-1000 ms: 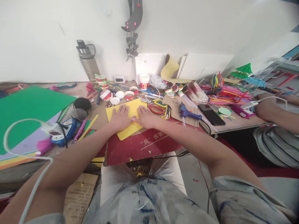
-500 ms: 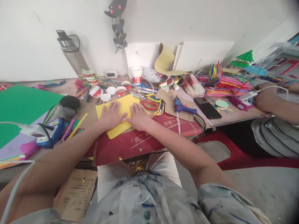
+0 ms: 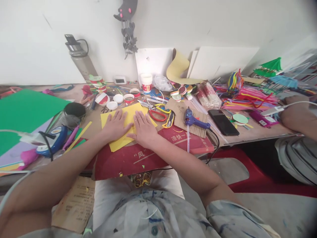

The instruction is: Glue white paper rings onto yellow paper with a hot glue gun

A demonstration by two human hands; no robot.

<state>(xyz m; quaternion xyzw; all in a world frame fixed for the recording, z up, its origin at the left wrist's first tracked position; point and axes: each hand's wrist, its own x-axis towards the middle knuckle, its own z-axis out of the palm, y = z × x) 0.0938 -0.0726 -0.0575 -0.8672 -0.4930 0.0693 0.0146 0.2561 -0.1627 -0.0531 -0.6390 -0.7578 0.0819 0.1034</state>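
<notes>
A sheet of yellow paper [image 3: 112,144] lies on the red cardboard [image 3: 116,165] at the table's front edge. Flat on its left part rests my left hand [image 3: 117,125], fingers stretched out. My right hand [image 3: 143,129] presses flat on the right part of the paper, with its fingers extended and its thumb toward the left hand. Both palms cover much of the sheet, and neither hand grips anything. Just right of the paper are red-handled scissors [image 3: 158,115] and a yellow utility knife [image 3: 169,119].
A blue hot glue gun [image 3: 194,120] sits on corrugated cardboard, its cord hanging off the edge. Right of it lies a black phone [image 3: 223,122]. A paper cup [image 3: 146,82] and a tall flask [image 3: 83,62] stand behind. Another person's arm [image 3: 298,114] rests at far right.
My right hand has slid slightly left and turned, its fingers now pointing more forward on the paper. My left hand stays nearly in place. The camera view has shifted a little.
</notes>
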